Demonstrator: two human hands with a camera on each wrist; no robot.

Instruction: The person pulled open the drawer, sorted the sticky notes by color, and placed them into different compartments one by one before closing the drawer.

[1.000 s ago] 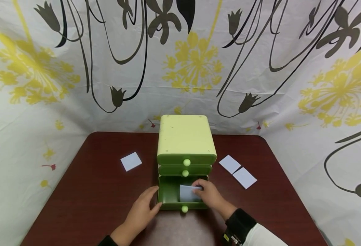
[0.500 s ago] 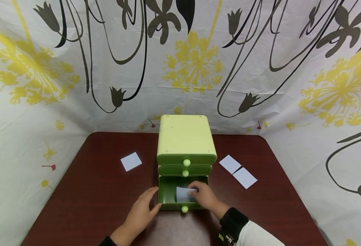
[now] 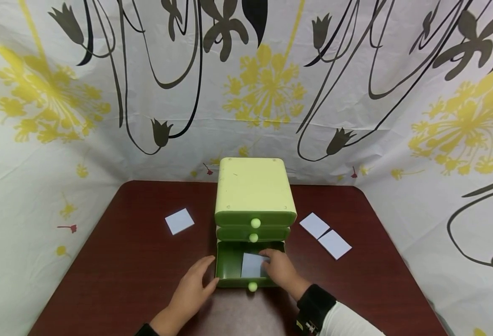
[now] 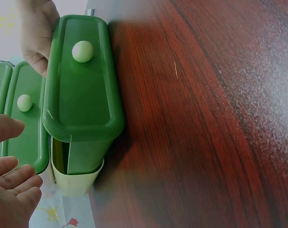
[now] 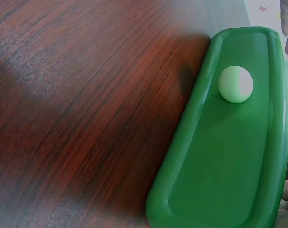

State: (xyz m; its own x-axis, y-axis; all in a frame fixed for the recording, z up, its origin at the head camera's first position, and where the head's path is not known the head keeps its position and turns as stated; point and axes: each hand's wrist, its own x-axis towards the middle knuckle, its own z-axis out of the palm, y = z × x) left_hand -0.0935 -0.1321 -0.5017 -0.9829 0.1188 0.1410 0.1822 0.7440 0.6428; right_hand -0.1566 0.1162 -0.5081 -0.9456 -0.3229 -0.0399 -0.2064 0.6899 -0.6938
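A light green three-drawer cabinet (image 3: 252,186) stands mid-table with its bottom drawer (image 3: 228,282) pulled out. My right hand (image 3: 280,270) reaches into that drawer and holds a pale blue paper note (image 3: 251,265) by its right edge; the note lies low in the drawer. My left hand (image 3: 196,280) rests with relaxed fingers beside the drawer's left front corner, the thumb against it. In the left wrist view the drawer front (image 4: 82,104) and its round knob (image 4: 82,51) sit next to my left hand's open fingers (image 4: 13,190). The right wrist view shows the same drawer front (image 5: 229,156) and knob (image 5: 235,84).
The dark red wooden table (image 3: 124,261) is walled by a flowered cloth on three sides. One blue note (image 3: 179,220) lies left of the cabinet. Two more notes (image 3: 314,224) (image 3: 334,243) lie to its right. The upper two drawers are closed.
My right hand has shifted slightly left and lowered the note deeper into the open drawer, from tilted to nearly flat. The left hand has stayed by the drawer's corner.
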